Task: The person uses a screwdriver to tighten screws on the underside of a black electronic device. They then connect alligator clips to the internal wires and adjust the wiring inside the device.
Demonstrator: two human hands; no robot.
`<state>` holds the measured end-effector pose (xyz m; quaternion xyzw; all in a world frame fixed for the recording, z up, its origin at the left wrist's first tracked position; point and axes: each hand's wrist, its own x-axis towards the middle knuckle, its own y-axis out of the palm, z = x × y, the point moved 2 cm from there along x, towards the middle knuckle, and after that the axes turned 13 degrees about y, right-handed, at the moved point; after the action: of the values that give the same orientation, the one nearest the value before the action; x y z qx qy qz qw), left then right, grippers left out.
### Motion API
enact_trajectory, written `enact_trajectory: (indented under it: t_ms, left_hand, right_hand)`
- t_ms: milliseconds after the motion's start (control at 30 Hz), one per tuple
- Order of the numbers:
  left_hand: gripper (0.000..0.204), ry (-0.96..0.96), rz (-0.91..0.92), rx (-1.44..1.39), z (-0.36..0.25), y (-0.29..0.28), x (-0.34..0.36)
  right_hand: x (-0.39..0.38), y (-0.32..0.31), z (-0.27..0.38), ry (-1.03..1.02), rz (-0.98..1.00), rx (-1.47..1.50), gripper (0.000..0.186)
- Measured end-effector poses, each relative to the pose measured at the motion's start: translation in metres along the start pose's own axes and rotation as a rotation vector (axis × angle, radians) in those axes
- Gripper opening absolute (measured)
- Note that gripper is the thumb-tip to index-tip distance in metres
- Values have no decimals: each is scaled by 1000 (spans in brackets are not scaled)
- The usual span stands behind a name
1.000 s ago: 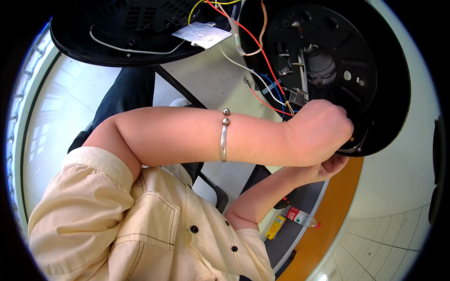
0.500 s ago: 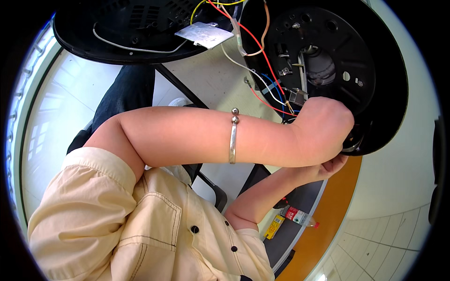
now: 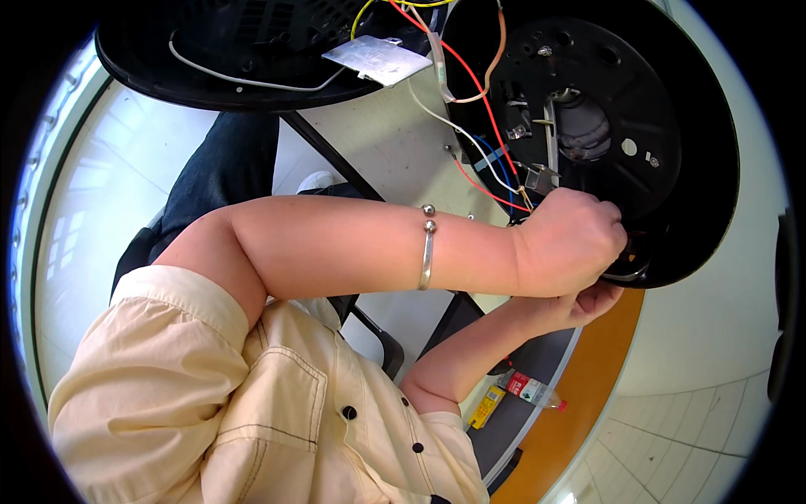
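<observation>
A black round appliance housing (image 3: 701, 181) lies with its hollow side showing; inside are a metal bracket, a round opening and wire terminals. My left hand (image 3: 573, 239), below a silver bangle, is closed in a fist at the housing's lower part, and whatever its fingers hold is hidden. Just beneath it, my right hand (image 3: 588, 307) curls its fingers at the housing's lower rim, partly covered by the left wrist. Red, white and blue wires (image 3: 487, 101) run out beside the left hand. A flat silver metal plate (image 3: 379, 60) hangs among them.
A black vented cover (image 3: 252, 63) sits at the upper left, joined by wires. Below the right forearm, a plastic bottle with a red label (image 3: 531, 390) and a yellow box (image 3: 487, 407) lie on a dark surface. A brown-orange panel edge (image 3: 579, 386) runs beside them.
The housing, wires and silver plate have shifted slightly to the right in view. My left fist has turned a little, its knuckles now bunched slightly lower; my right hand stays at the rim.
</observation>
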<state>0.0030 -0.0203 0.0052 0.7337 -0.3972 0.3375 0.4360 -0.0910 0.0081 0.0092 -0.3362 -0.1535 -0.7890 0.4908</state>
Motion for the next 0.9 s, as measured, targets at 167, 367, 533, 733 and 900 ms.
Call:
enact_trajectory:
  t_ms: [167,367,533,733,900]
  left_hand:
    - [10,-4,52,-7,2,-1,0]
    - [9,-181,198,-33,1,-3,10]
    - [10,-310,255,-47,-1,-6,15]
    - [9,-323,298,-53,-4,-4,18]
    - [13,-240,334,-33,-10,-8,21]
  right_hand:
    - [-3,6,1,9,-2,6,39]
    - [-5,7,2,-6,-71,-64,39]
    - [-6,7,0,32,-104,-63,38]
    - [-8,3,0,78,-68,-68,48]
    - [-4,-4,-4,87,-79,-25,53]
